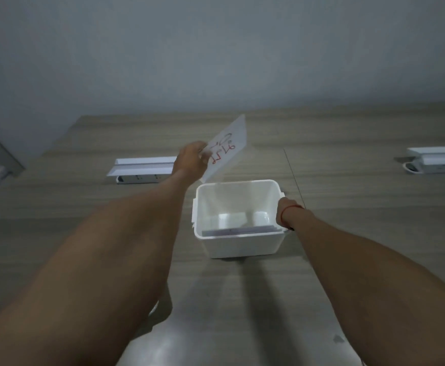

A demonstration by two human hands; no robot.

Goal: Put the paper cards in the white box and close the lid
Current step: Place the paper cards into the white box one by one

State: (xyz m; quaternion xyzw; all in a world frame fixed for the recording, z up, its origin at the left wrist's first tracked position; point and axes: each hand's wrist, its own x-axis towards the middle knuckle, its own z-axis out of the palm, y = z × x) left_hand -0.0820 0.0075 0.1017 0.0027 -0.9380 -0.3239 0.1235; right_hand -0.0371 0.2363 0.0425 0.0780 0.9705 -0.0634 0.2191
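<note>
There is a single view, taken from the person's head, looking forward and steeply down along both bare forearms onto a wood-grain table [348, 260]. The wide lens bends the scene: the forearms swell huge at the bottom edge and shrink toward the left hand [191, 161] and the right hand [284, 211], which sit near the middle of the frame, close to the camera. Beyond the hands the table runs back to a plain grey wall [216, 48] that fills the upper third. With only one camera, no second view overlaps this one.
</note>
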